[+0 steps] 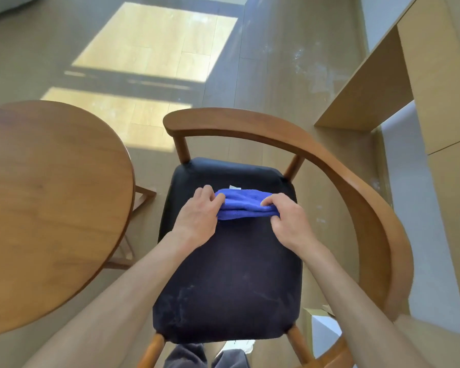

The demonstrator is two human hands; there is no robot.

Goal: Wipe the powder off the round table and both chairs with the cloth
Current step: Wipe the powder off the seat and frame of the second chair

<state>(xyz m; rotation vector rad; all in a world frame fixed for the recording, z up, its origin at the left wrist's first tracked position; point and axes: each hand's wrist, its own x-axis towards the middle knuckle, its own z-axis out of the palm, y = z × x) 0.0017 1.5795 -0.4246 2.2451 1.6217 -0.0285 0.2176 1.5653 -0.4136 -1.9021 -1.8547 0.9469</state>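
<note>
Blue cloth (246,203) bunched on far half of dark chair seat (231,261). Pinched at left end by left hand (197,216), right end by right hand (290,221). Judged soft, light, limp (best gripped at ends). Faint powder noted near seat edge.

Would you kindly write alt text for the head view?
Both hands, left and right, grip a blue cloth on a chair's dark seat, which shows faint powder near the front. A round table stands to the left.

Cloth (246,204) on chair (231,274); table (51,208) left.
</note>
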